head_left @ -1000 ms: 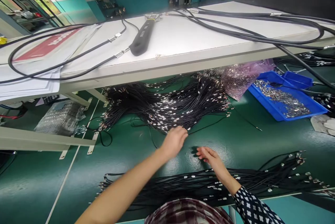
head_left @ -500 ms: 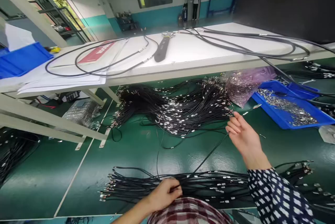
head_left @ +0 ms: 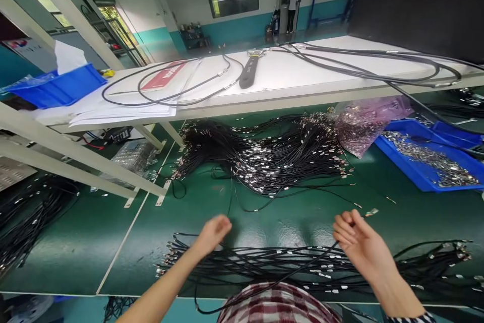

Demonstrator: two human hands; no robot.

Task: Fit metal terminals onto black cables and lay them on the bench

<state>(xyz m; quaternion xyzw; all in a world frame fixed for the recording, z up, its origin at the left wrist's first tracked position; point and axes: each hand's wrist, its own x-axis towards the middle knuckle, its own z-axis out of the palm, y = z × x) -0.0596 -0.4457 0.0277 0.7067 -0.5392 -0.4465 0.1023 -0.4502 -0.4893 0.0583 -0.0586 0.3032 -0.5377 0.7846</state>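
My right hand [head_left: 357,242], at the right above the near cables, is closed on a black cable [head_left: 302,266]. One end of that cable, with a small metal tip [head_left: 372,212], sticks out past the fingers; the rest hangs down over my lap. My left hand [head_left: 215,232] is blurred, fingers curled together, over the left part of the near cable bundle [head_left: 260,261]; whether it holds anything cannot be made out. Behind both hands a larger pile of black cables [head_left: 260,156] with silvery labels lies on the green table [head_left: 287,227].
A white shelf [head_left: 295,73] spans above the table, bearing a wrench [head_left: 249,72], coiled cables and a blue bin [head_left: 64,88]. At right are a blue tray [head_left: 403,164] of metal parts and a pink bag [head_left: 359,124]. A person [head_left: 292,10] stands far back.
My right hand has come lower and nearer with the cable. My left hand has lifted off the near bundle, forward and left. The cable now droops over my lap, and the view has shifted left.
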